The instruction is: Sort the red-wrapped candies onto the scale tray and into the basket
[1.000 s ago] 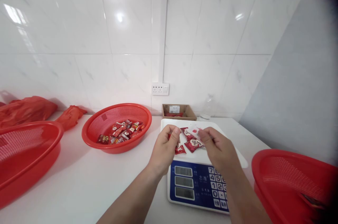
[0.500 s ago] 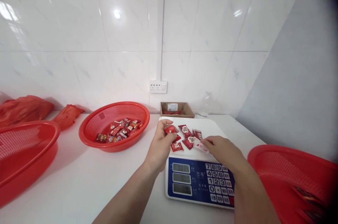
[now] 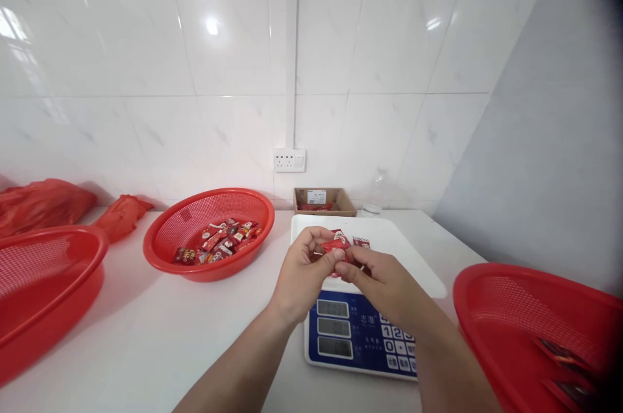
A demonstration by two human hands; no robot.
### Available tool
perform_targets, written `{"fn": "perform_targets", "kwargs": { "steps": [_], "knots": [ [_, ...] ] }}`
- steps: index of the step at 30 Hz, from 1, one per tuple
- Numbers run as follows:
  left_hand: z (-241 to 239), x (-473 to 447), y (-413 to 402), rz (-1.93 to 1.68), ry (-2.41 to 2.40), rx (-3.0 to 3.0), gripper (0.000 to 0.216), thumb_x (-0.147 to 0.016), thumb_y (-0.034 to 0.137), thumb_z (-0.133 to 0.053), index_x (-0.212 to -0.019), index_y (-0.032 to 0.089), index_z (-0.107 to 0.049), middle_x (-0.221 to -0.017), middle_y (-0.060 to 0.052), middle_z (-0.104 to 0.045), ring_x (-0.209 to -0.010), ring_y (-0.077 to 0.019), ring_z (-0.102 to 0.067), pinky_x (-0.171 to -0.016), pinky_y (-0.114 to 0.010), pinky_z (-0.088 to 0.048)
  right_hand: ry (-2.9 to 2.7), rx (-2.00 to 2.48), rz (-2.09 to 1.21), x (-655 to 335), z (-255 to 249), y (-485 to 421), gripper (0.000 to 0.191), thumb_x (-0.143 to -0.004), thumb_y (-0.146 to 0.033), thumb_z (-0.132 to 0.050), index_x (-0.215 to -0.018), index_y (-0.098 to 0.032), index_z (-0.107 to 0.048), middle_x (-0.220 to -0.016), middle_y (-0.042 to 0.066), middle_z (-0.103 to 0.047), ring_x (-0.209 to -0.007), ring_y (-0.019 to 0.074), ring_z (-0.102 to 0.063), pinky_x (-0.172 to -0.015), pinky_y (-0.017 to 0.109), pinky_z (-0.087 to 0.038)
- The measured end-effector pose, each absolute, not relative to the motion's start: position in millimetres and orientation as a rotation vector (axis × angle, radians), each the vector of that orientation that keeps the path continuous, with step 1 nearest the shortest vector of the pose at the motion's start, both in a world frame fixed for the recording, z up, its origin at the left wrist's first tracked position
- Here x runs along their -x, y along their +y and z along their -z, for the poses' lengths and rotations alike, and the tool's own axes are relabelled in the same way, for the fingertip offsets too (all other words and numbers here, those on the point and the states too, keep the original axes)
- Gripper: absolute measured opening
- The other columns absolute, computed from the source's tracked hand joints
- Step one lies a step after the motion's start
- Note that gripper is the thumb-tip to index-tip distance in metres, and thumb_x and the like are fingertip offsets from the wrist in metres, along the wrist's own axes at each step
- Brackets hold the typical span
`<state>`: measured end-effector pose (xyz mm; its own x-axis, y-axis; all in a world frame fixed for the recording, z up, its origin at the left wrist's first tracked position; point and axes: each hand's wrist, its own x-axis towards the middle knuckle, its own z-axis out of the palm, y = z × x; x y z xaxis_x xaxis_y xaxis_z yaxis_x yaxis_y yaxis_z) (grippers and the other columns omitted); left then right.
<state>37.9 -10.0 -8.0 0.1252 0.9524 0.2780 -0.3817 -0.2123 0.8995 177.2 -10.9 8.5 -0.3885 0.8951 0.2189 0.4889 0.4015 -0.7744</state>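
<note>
Above the white plate of a digital scale (image 3: 409, 263), my left hand (image 3: 302, 276) is closed, its thumb and fingers pinching a red wrapped candy (image 3: 337, 242). My right hand (image 3: 384, 280) meets it from the right, fingers and thumb bent together against the left thumb and the wrapper. Whatever the right fingers pinch is hidden. Behind the hands a maroon wrapped candy (image 3: 361, 242) lies on the plate; other candies there are mostly covered by my fingers. The scale's blue panel (image 3: 363, 341) faces me, its digits too faint to read.
A red basket (image 3: 209, 273) with several wrapped candies stands left of the scale. Another red basket (image 3: 53, 237) is at far left, one (image 3: 487, 276) at right with dark packets. Behind are red bags (image 3: 124, 215), a cardboard box (image 3: 345, 208) and a clear bottle (image 3: 377, 192).
My right hand has left the pale pink-and-white candy's spot on the plate and moved left to meet my left hand. The left hand has shifted slightly right, still holding the red candy.
</note>
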Motion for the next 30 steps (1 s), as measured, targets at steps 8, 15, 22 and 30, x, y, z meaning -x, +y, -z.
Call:
{"fn": "perform_targets", "kwargs": {
  "steps": [8, 15, 22, 30],
  "knots": [
    [7, -35, -11, -1.196, 0.816, -1.409, 0.033, -0.085, 0.047, -0.045, -0.070, 0.017, -0.048, -0.062, 0.003, -0.045, -0.056, -0.0084, -0.041, -0.052, -0.022, -0.033, -2.003, 1.074, -0.778, -177, -11, -12, 0.033, -0.087, -0.042, -0.042, -0.062, -0.020, -0.048, -0.061, -0.002, -0.052, -0.061, 0.0131, -0.047, -0.057, 0.025, -0.036],
    [3, -32, -13, -1.285, 0.791, -1.498, 0.030, -0.086, 0.042, -0.045, -0.067, 0.018, -0.047, -0.060, 0.003, -0.043, -0.055, -0.0089, -0.039, -0.053, -0.022, -0.032, -1.978, 1.093, -0.816, -173, -8, -13, 0.035, -0.086, -0.048, -0.041, -0.064, -0.021, -0.044, -0.062, -0.003, -0.047, -0.061, 0.0135, -0.044, -0.057, 0.026, -0.037],
    [3, -33, -13, -1.358, 0.896, -1.587, 0.033, -0.087, 0.040, -0.044, -0.061, 0.019, -0.044, -0.058, 0.003, -0.046, -0.057, -0.0100, -0.042, -0.055, -0.022, -0.034, -2.020, 1.117, -0.784, -173, -6, -11, 0.033, -0.087, -0.047, -0.039, -0.070, -0.020, -0.049, -0.067, -0.001, -0.051, -0.065, 0.0143, -0.047, -0.061, 0.027, -0.039],
    [8, -29, -8, -1.566, 1.039, -1.493, 0.026, -0.089, 0.044, -0.039, -0.095, 0.021, -0.050, -0.082, 0.000, -0.053, -0.079, -0.0137, -0.051, -0.070, -0.025, -0.041, -1.737, 1.363, -0.508, -180, -1, 4, 0.032, -0.084, -0.044, -0.043, -0.091, -0.021, -0.063, -0.081, 0.003, -0.067, -0.073, 0.0185, -0.059, -0.066, 0.029, -0.043]
  ]
}}
